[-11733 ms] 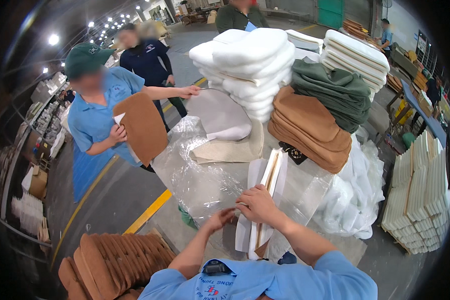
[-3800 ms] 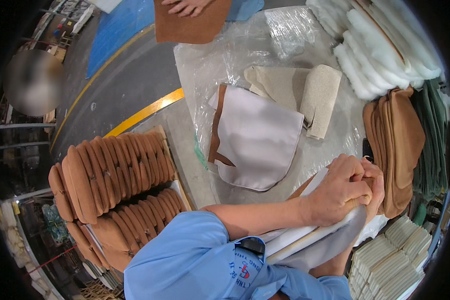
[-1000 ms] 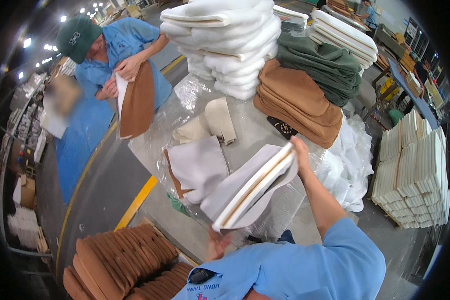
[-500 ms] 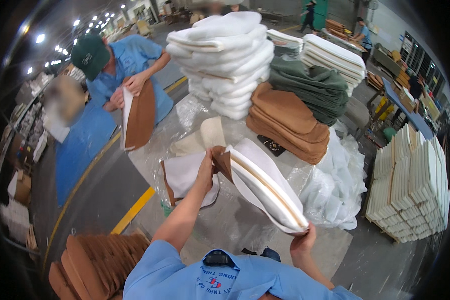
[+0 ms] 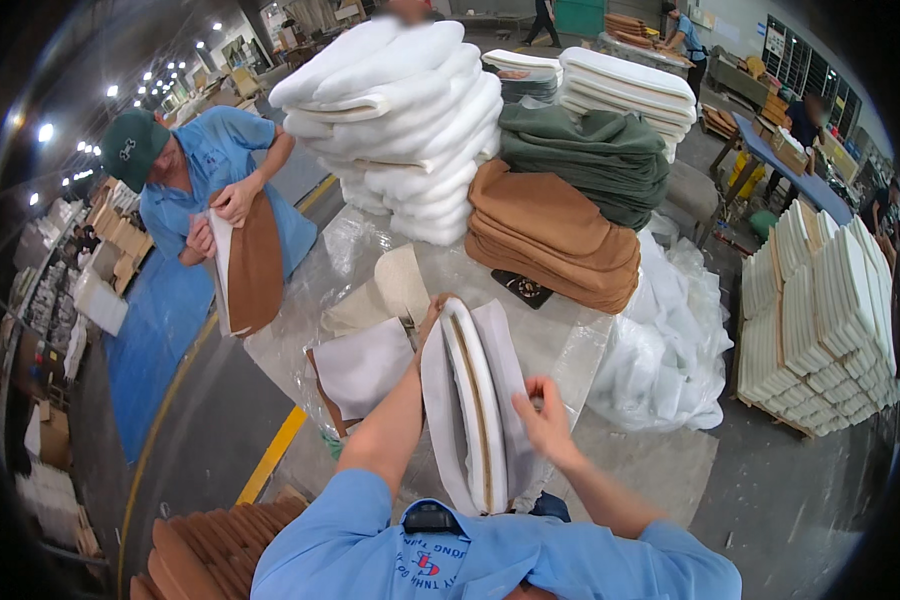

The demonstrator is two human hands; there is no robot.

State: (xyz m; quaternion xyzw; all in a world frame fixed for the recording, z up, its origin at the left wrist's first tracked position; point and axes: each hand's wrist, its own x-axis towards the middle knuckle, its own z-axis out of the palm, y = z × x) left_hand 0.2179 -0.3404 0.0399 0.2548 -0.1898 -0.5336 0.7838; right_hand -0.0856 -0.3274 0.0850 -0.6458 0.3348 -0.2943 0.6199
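Observation:
A long white foam cushion with a tan strip along its edge stands lengthwise before me, between the pale flaps of an opened fabric cover. My left hand grips the far end of the cushion and cover; its fingers are partly hidden behind them. My right hand is beside the right flap, thumb and forefinger apart, with nothing visible between them. Left of the cushion lies another cover, pale side up with a brown edge. Behind it is a folded cream piece.
White padding is piled high on the plastic-covered table. Brown covers and green covers are stacked right of it, near clear plastic bags. A co-worker at left handles a brown-and-white piece. More brown pieces stand lower left.
The cushion has swung from a slant to pointing nearly straight toward me. My right hand has left its near end and moved up beside the right flap. My left hand still grips the far end.

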